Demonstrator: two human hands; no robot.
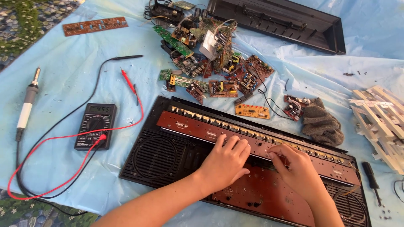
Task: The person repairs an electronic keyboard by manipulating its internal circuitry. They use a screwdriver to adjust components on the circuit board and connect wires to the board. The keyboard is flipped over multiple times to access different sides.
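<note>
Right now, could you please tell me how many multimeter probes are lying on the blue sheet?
2. The black probe lies at the top, left of the circuit board pile; the red probe lies just below it, above the multimeter. None seem hidden.

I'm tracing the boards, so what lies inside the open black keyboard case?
Inside the open black keyboard case: long brown circuit boards, a round speaker grille. The left hand and right hand cover the board's middle.

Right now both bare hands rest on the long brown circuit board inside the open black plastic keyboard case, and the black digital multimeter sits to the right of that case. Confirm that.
Not quite. The head view shows the black digital multimeter to the left of the open black plastic keyboard case, not the right. Both hands, left and right, do rest on the long brown circuit board.
</note>
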